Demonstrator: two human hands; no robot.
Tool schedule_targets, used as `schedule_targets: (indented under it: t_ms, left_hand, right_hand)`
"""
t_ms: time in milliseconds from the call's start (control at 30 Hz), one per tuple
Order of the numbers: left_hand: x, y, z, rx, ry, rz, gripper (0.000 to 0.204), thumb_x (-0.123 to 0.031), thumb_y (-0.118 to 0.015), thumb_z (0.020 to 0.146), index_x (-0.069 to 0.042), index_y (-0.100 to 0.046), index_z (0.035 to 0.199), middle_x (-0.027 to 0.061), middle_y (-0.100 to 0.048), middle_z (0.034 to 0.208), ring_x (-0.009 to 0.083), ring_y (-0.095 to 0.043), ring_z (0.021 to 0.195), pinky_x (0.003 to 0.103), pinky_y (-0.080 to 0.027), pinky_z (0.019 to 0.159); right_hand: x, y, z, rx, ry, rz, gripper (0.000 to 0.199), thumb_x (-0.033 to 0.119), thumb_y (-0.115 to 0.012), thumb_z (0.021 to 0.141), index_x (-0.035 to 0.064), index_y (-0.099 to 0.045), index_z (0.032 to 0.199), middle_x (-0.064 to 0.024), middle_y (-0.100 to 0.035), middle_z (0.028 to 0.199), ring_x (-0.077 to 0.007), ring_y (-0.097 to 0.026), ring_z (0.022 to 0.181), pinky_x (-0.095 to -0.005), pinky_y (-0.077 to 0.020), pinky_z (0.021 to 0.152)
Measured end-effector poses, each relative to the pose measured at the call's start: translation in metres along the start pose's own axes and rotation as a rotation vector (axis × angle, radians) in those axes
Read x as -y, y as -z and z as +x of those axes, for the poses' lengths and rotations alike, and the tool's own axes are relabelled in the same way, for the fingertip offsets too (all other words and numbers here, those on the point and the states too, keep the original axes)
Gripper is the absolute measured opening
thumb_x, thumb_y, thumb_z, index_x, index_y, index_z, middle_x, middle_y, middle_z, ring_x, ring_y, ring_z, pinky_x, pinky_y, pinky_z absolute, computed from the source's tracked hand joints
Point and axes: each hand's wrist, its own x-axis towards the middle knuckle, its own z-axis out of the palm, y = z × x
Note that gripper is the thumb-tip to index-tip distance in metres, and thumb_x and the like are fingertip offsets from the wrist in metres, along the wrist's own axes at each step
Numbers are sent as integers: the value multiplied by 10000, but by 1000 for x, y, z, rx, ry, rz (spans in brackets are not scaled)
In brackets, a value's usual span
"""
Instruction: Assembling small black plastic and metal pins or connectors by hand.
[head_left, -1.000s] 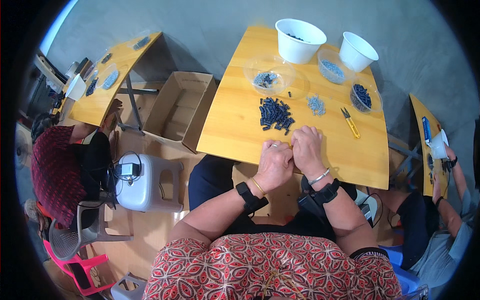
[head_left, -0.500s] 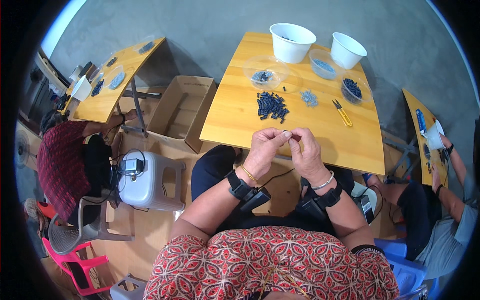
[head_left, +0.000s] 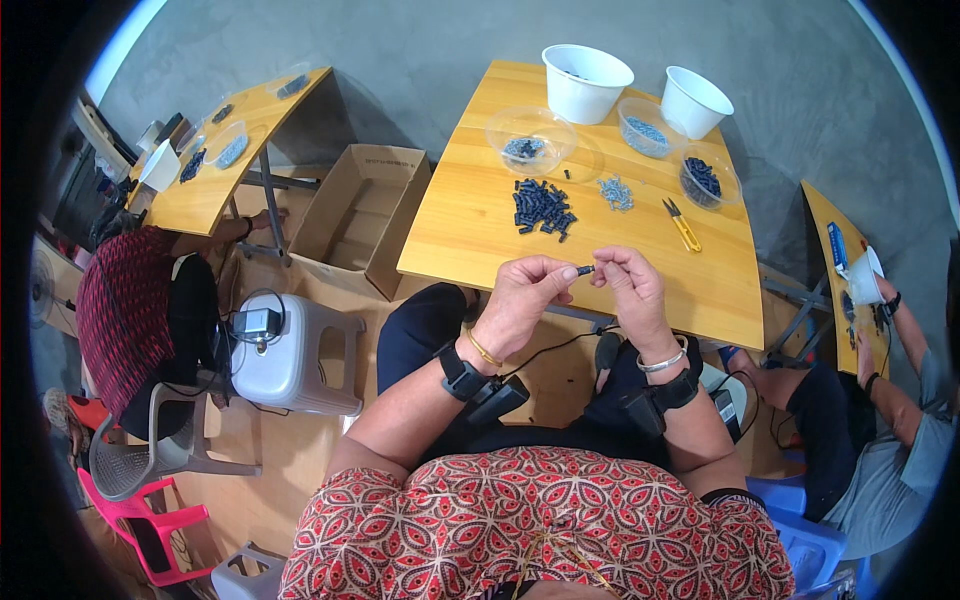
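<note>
Head view, small dark cylindrical piece [head_left: 585,269], pinched between both hands' fingers [head_left: 566,272]

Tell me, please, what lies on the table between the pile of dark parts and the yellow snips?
A small heap of pale grey parts lies there, seen in the head view.
</note>
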Motion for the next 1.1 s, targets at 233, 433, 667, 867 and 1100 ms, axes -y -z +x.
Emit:
schedule_targets:
  t_ms: [233,433,667,867,1100]
  left_hand:
    - [3,-2,3,-18,18,-56,123,-157,-644,831,-35,-640,846,12,-612,712,74,-571,620,193,-427,543]
    - [13,6,3,-30,63,18,145,-138,-613,851,1,-634,885,24,-597,726,80,-546,623,209,-448,568]
    - [9,19,8,-68,59,9,175,-155,-595,866,10,-632,910,4,-565,671,76,-521,575,223,-481,580]
    - [9,32,10,-147,106,15,166,-148,-594,866,10,-628,908,0,-557,664,66,-510,569,224,-497,569]
    - [14,42,13,-92,109,-18,158,-134,-587,868,14,-623,911,-1,-553,661,60,-507,566,230,-517,560]
  right_hand:
    - [3,6,1,-6,-41,-37,140,35,-531,871,-8,-561,1001,-18,-572,769,-93,-541,723,-235,-457,661]
    - [9,8,5,67,111,-414,71,32,-560,825,-3,-577,885,-115,-608,801,-196,-587,703,-293,-469,646]
    - [-11,161,120,-409,537,-1456,127,99,-549,827,19,-576,922,-118,-588,767,-246,-562,693,-311,-455,664]
    - [-32,102,107,-137,171,-866,134,92,-554,804,27,-572,920,-126,-581,759,-288,-565,712,-346,-462,664]
    - [-33,-10,74,263,266,-721,86,55,-592,751,52,-570,835,-128,-558,777,-320,-550,777,-389,-450,680]
